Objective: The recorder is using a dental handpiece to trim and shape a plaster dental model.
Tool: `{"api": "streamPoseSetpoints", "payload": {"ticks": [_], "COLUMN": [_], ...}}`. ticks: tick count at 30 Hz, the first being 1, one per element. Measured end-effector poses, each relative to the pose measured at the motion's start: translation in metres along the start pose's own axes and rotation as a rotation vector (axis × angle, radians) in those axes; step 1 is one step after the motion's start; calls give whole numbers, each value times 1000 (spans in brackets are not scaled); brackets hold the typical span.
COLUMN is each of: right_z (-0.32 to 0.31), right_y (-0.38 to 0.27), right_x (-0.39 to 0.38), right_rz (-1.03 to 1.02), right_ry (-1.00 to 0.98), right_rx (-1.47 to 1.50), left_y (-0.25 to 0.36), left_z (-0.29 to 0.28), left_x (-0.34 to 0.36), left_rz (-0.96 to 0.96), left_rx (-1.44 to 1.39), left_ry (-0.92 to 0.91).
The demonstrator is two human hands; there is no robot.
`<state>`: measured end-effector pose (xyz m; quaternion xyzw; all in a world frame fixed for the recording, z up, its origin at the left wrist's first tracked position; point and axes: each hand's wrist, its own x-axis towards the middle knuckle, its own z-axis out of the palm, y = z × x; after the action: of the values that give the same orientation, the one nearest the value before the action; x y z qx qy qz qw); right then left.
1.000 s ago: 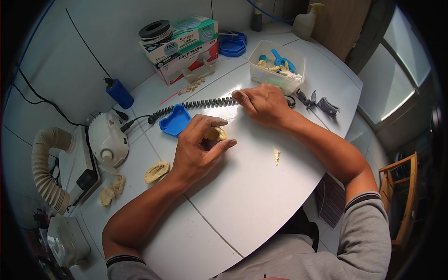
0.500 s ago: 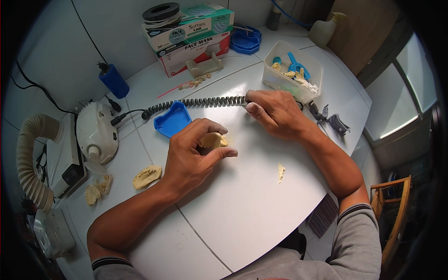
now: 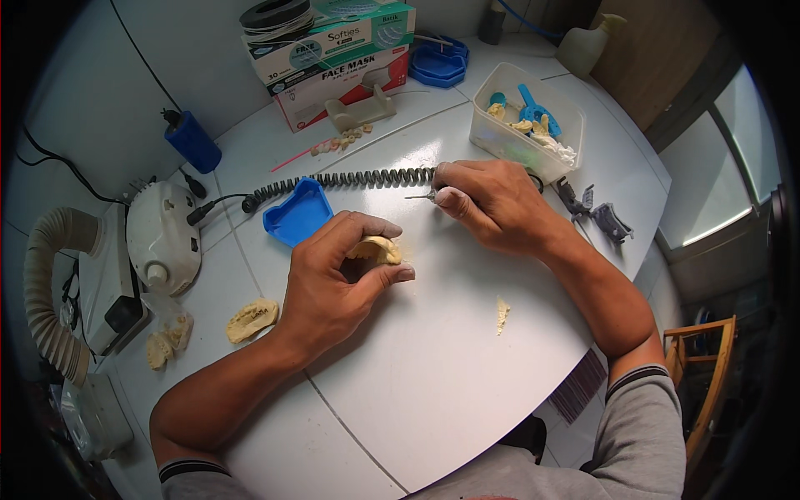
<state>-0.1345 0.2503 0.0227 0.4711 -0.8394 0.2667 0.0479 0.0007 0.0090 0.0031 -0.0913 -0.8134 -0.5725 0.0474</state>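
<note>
My left hand (image 3: pixel 327 279) grips a pale yellow plaster dental cast (image 3: pixel 382 248), a curved arch, between the thumb and the fingers. Part of the cast is hidden by those fingers. To the right and a little farther away, my right hand (image 3: pixel 502 202) is closed around a handpiece whose body its fingers mostly cover. Its thin metal bur (image 3: pixel 419 197) sticks out to the left, apart from the cast. Yellowish dust lies on the white table (image 3: pixel 417 358) beside the cast.
A coiled black cord (image 3: pixel 358 177) crosses behind both hands. Near my left hand are a blue tray (image 3: pixel 298 213) and another cast (image 3: pixel 252 321). A white motor unit (image 3: pixel 164 237) stands left, a plastic tub (image 3: pixel 500 137) back right, grey clamp-like pieces (image 3: pixel 611 223) right, yellow scrapings (image 3: pixel 502 315) nearer.
The bur now shows in front of my right fingers, where it was hardly visible before. In my left hand the cast has turned a little, showing more of its rim. The view has shifted slightly.
</note>
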Motion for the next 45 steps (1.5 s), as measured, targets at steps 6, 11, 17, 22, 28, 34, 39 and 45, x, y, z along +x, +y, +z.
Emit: {"api": "streamPoseSetpoints", "payload": {"ticks": [6, 11, 17, 22, 28, 34, 39, 45], "right_z": [-2, -4, -3, -1, 1, -2, 3, 3], "right_y": [-5, -13, -12, -20, -24, -28, -23, -25], "right_x": [-6, -6, -7, -7, -10, -10, -10, -8], "right_rz": [-68, -100, -162, -165, -191, -169, -198, -212], "right_ry": [-16, -129, -125, -138, -160, -182, -104, -72], "right_rx": [9, 0, 14, 25, -42, -63, -47, -68], "left_y": [1, -2, 0, -3, -2, 0, -2, -1], "left_z": [1, 0, -1, -3, -2, -1, -2, -3], "left_x": [0, 0, 0, 0, 0, 0, -1, -2], "left_rz": [57, 119, 129, 144, 174, 118, 157, 151], "left_rx": [43, 65, 84, 104, 128, 69, 124, 141], "left_ry": [-13, -5, -14, -21, -2, 17, -9, -28]}}
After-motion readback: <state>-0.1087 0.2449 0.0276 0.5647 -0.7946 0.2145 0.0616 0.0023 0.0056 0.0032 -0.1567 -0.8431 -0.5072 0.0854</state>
